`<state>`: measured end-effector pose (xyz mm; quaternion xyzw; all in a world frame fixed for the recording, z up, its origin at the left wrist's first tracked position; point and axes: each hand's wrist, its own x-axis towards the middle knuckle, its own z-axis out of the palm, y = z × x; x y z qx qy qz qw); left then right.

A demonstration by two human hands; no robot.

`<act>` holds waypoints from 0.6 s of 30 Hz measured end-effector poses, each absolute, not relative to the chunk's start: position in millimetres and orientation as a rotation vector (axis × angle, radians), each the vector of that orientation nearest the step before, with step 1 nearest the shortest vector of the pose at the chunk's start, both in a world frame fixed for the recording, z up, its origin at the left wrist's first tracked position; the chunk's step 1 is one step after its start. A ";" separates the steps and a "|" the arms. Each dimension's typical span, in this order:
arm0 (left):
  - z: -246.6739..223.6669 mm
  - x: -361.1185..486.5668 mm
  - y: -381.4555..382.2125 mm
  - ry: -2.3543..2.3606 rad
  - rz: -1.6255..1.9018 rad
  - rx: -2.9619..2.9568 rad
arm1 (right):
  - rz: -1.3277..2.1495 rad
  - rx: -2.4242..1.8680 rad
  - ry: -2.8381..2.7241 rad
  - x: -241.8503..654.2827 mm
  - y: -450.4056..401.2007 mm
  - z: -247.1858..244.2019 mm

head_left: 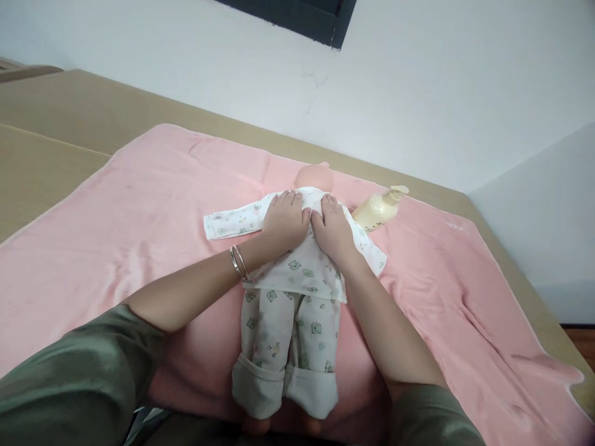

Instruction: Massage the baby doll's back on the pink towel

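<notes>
A baby doll (314, 178) lies lengthwise in front of me, in a white printed top (297, 272) and matching trousers (272, 322) with turned-up cuffs. My left hand (286, 220) rests flat on the left of the doll's upper body, fingers stretched toward its head. Beside it, my right hand (333, 229) lies flat on the right half, the thumbs close together. Neither hand grips anything. One sleeve (232, 221) extends out to the left; the other slants down to the right. The doll's face does not show.
Under the doll a pink blanket (186, 186) covers most of the wooden table (60, 111). A cream pump bottle (379, 209) lies tilted just right of the doll's shoulder. A white wall (418, 93) rises behind the table's far edge.
</notes>
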<state>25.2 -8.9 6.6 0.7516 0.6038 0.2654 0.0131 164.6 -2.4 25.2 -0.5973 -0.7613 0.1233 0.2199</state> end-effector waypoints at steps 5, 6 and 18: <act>8.1 24.4 -7.8 1.871 0.817 2.338 | 0.327 -1.655 -2.109 163.7 -5.5 23.9; 8.7 24.4 -7.6 1.873 0.804 2.338 | 0.329 -1.658 -2.110 163.7 -5.7 24.3; 14.1 30.1 -24.5 1.909 0.707 2.422 | 0.316 -1.664 -2.198 166.0 -5.5 31.2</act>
